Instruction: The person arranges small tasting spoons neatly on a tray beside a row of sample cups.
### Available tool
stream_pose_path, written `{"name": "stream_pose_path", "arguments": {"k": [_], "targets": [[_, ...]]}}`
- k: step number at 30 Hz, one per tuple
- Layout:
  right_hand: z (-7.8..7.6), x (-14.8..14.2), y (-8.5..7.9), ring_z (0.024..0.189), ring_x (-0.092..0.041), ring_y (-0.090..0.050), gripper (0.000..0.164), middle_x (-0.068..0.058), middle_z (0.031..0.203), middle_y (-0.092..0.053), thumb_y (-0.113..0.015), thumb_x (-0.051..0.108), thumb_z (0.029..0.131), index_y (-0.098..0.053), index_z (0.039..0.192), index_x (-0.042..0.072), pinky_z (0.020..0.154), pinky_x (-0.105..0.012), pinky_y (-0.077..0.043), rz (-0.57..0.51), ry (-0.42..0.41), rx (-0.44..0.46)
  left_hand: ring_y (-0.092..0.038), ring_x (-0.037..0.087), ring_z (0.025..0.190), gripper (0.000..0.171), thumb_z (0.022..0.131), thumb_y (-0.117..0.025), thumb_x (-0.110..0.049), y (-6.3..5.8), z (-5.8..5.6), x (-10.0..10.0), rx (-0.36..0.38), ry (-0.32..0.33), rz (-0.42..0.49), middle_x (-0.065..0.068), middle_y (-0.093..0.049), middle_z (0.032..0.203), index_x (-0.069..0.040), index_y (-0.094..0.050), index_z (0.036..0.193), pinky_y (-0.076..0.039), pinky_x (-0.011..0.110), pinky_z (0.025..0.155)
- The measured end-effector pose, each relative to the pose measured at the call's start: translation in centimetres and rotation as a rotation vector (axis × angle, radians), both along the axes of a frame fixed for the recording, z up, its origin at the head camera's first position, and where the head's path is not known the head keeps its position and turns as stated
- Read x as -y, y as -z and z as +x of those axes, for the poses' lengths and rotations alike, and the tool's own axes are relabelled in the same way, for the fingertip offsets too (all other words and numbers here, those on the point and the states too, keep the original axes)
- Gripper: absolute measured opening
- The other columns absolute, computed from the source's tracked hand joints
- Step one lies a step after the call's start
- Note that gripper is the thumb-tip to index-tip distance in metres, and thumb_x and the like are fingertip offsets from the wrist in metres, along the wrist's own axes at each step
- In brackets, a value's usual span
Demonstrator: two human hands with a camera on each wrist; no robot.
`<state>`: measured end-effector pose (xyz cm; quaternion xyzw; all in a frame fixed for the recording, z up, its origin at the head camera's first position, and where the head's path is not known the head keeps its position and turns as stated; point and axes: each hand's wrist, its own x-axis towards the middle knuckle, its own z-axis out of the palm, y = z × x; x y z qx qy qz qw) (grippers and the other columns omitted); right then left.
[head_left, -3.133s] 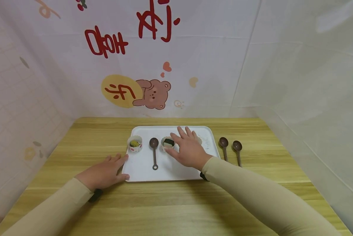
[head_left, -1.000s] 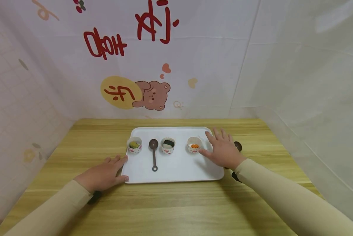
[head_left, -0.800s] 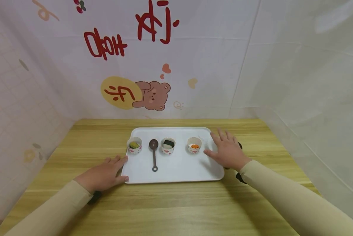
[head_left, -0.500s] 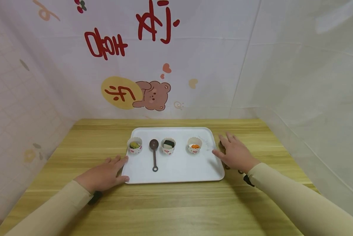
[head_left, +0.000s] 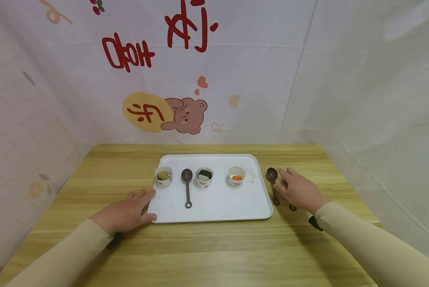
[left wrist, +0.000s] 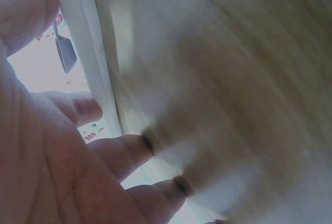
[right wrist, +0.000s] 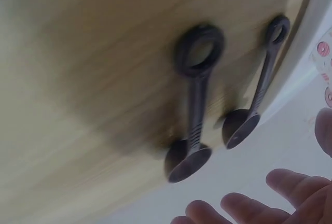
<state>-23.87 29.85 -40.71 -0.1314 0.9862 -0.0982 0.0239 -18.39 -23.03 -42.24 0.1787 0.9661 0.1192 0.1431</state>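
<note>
Just off the right edge of the white tray (head_left: 214, 209), I am hovering the right hand (head_left: 302, 192) above two measuring spoons on the wooden table (head_left: 214, 251). Its fingers are extending loosely and holding nothing. The inner brown measuring spoon (head_left: 272, 174) is lying between tray and hand, its bowl just left of the fingertips and its handle near the thumb. The outer brown measuring spoon (right wrist: 197, 107) is lying beneath the hand, only its ring end showing from the head; on the right wrist camera I am seeing both spoons whole, apart from the fingers. I am resting the left hand (head_left: 122, 212) against the tray's left edge, its fingers relaxed and touching without gripping. On the tray, a third brown measuring spoon (head_left: 187, 193) is lying between the left paper cup (head_left: 164, 183) and the middle paper cup (head_left: 204, 185); the right paper cup (head_left: 236, 183), holding an orange piece (head_left: 237, 178), is standing nearest the right hand.
</note>
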Motion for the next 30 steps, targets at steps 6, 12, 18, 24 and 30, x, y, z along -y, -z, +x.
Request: {"name": "stream_pose_path", "arguments": {"k": [6,12,18,24,30], "targets": [[0.5,-1.3,0.1,0.134,-0.054,-0.056,0.063,-0.036,0.148,-0.054,-0.059,0.036,0.108,-0.047,0.155,-0.004,0.106,-0.066,-0.048,0.008,-0.004,-0.001,-0.033,0.073,0.14,0.091,0.098,-0.065,-0.06,-0.2,0.0,0.0,0.004,-0.004,0.001,0.04,-0.036,0.16,-0.001,-0.037,0.161,-0.041,0.076,0.106],[0.9,-2.2,0.2,0.124,-0.053,-0.062,0.057,-0.033,0.135,-0.063,-0.063,0.032,0.106,-0.054,0.147,-0.006,0.101,-0.065,-0.051,0.047,-0.02,-0.017,-0.033,0.073,0.141,0.092,0.097,-0.065,-0.062,-0.1,0.0,0.0,0.009,-0.005,-0.001,0.04,-0.036,0.16,-0.002,-0.037,0.162,-0.041,0.075,0.107],[1.1,-3.0,0.7,0.122,-0.053,-0.063,0.06,-0.034,0.132,-0.065,-0.069,0.032,0.102,-0.056,0.146,-0.005,0.101,-0.064,-0.052,0.064,-0.01,-0.014,-0.034,0.072,0.141,0.092,0.098,-0.065,-0.062,-0.1,0.0,0.0,0.01,-0.005,-0.004,0.039,-0.036,0.161,-0.002,-0.037,0.162,-0.042,0.075,0.107],[1.5,-3.6,0.7,0.11,-0.047,-0.069,0.058,-0.031,0.121,-0.07,-0.071,0.029,0.1,-0.058,0.145,-0.004,0.094,-0.061,-0.055,0.08,-0.015,0.006,-0.033,0.072,0.141,0.093,0.097,-0.065,-0.063,-0.1,0.0,-0.1,0.015,-0.007,0.0,0.039,-0.035,0.161,-0.003,-0.036,0.162,-0.042,0.075,0.107],[1.8,-3.9,0.5,0.091,-0.029,-0.069,0.056,-0.023,0.11,-0.076,-0.073,0.027,0.098,-0.061,0.142,-0.006,0.08,-0.05,-0.056,0.073,-0.01,0.045,-0.033,0.072,0.142,0.093,0.097,-0.065,-0.062,-0.1,0.0,-0.1,0.017,-0.01,-0.001,0.039,-0.035,0.161,-0.003,-0.036,0.162,-0.042,0.075,0.107]]}}
